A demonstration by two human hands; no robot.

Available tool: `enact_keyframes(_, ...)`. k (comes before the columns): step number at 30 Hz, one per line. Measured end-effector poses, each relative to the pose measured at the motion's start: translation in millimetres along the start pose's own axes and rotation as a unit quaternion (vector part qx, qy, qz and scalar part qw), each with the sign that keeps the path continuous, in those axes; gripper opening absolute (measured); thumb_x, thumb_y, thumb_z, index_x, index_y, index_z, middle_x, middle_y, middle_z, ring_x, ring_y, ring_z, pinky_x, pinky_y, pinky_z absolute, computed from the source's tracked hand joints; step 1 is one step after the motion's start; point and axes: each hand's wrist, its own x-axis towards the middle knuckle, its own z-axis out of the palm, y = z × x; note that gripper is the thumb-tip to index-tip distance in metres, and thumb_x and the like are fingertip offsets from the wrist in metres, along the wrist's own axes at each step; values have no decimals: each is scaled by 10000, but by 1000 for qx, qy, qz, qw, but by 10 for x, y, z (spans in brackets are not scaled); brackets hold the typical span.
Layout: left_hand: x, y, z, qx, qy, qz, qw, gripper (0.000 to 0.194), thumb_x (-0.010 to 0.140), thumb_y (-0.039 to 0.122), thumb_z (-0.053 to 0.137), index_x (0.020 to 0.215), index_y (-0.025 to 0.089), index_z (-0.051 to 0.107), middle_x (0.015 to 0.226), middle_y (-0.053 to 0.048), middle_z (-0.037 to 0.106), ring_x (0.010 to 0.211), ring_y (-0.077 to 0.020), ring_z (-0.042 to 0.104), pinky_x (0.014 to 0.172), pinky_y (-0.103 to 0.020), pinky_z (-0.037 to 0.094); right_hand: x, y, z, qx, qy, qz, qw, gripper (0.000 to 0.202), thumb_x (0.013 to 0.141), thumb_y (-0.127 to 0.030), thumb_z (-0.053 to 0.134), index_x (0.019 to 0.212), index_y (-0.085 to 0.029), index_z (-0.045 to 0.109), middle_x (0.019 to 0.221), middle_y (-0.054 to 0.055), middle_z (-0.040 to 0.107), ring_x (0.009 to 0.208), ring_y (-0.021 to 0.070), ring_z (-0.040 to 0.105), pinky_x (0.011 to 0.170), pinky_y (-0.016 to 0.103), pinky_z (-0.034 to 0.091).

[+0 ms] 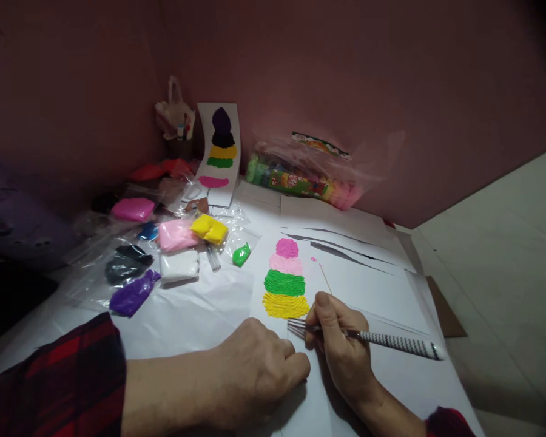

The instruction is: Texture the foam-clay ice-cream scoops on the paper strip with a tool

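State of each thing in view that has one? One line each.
Right hand: closed on fork
Left hand: curled, palm hidden
Fork: held, tines pointing left
Four-band clay picture: lying flat, surface textured
Thin stick: lying down
Tall card: propped up, tilted back
Multicolour pack: bagged, lying down
Green clay: bagged, seal unclear
Purple clay: bagged, seal unclear
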Motion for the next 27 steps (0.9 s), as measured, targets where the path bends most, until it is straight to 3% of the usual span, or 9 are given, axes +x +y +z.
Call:
enact_keyframes(21,-12,5,8,0,-3,-2,1000,187,612,133,544,751,202,440,633,34,587,452,-129,463,371,-289,279,17,16,-2,-58,-55,-14,997,493,989,-448,453,565,-198,480,506,-27,486,479,108,453,482,243,378)
enact_keyframes(27,6,6,13,8,-12,-1,1000,202,607,134,554,760,200,440,626,30,586,453,-132,464,373,-278,277,-10,18,-9,-36,-28,-3,999,479,981,-471,458,587,-199,486,480,-34,486,450,105,468,466,235,384)
